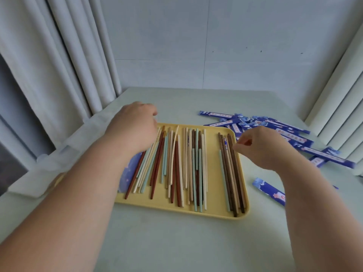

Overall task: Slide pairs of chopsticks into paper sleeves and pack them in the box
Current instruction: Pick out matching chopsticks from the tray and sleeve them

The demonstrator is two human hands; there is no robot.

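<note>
**Chopsticks lie lengthwise in the tray; right hand nearest the brown set**

Chopsticks (176,163) loose in yellow tray (216,214), long axes running from the person's side to the far side. Brown group (231,173) lies along the tray's right edge. Right hand (263,148) just beside its far ends, wrist bent, thumb and forefinger drawn together; cannot tell whether they pinch a stick. Left hand (135,124) over the tray's far-left corner, knuckles up, fingers curled down and hidden, hold unclear. Blue paper sleeves (284,132) heaped right of the tray. Likely next: the right hand lifts a brown pair.
</note>
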